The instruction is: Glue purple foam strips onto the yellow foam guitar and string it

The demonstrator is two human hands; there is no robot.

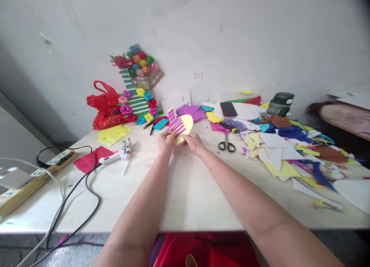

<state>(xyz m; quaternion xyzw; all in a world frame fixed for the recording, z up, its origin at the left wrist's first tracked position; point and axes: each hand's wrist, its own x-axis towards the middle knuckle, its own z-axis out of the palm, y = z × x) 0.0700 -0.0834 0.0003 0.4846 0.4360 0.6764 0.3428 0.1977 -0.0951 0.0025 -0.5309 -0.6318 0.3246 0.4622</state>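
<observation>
A yellow paper piece [187, 122] with a rounded end carries purple strips [177, 124] set side by side, with a narrow striped part at its upper left. My left hand [167, 140] grips its lower left edge, fingers closed. At its lower right edge my right hand [193, 142] holds it with fingers bent; thin white string lies just behind that hand. A glue gun [123, 153] rests on the table left of my left hand. Dark scissors [227, 143] lie to the right of my right hand.
Paper scraps [277, 143] cover the right side, near a green bottle [280, 104] and phone [228, 109]. Behind stand a flower-decorated craft [137, 99] and red bag [105, 110]. Black cables [96, 197] run from a power strip [37, 178] at the left.
</observation>
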